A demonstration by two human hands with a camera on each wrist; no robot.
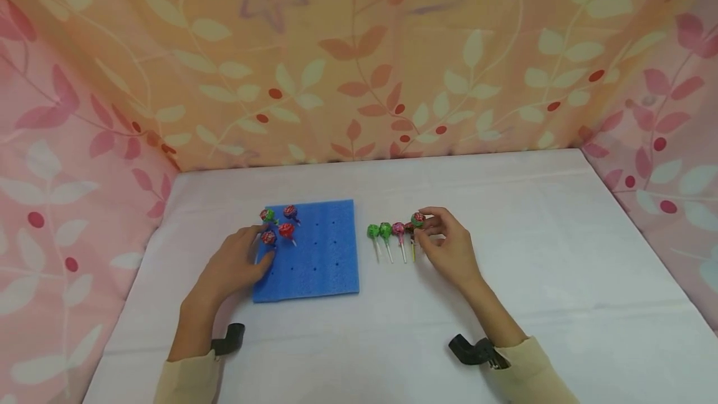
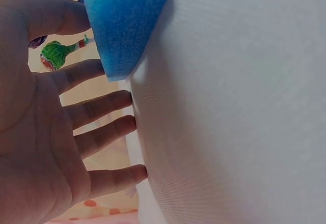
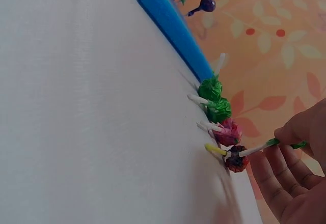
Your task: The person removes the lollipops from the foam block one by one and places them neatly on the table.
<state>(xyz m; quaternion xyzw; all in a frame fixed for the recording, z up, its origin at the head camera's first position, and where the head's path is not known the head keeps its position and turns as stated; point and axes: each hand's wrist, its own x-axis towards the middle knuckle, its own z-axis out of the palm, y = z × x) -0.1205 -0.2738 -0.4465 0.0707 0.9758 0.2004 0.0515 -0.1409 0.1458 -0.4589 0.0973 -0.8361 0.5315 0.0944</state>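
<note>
My left hand (image 1: 230,264) rests at the left edge of a blue foam board (image 1: 331,282), its thumb and index finger touching the foam and its other fingers extended. Several wrapped lollipops stand in the board's upper left: a green and red one (image 1: 267,215), a purple one (image 1: 290,211), a red one (image 1: 287,230) and a dark red-blue one (image 1: 268,238). With thumb and fingertips, my right hand (image 1: 451,248) pinches a red-green lollipop (image 1: 417,219), whose white stick (image 3: 254,148) points toward the row. Below it lies a dark red lollipop (image 3: 236,162) with a yellow stick.
Right of the board lie two green lollipops (image 1: 385,230) and a pink one (image 1: 398,228), sticks toward me. Small holes dot the foam. A white cloth (image 1: 392,335) covers the table, with floral curtains (image 1: 359,80) behind and at both sides.
</note>
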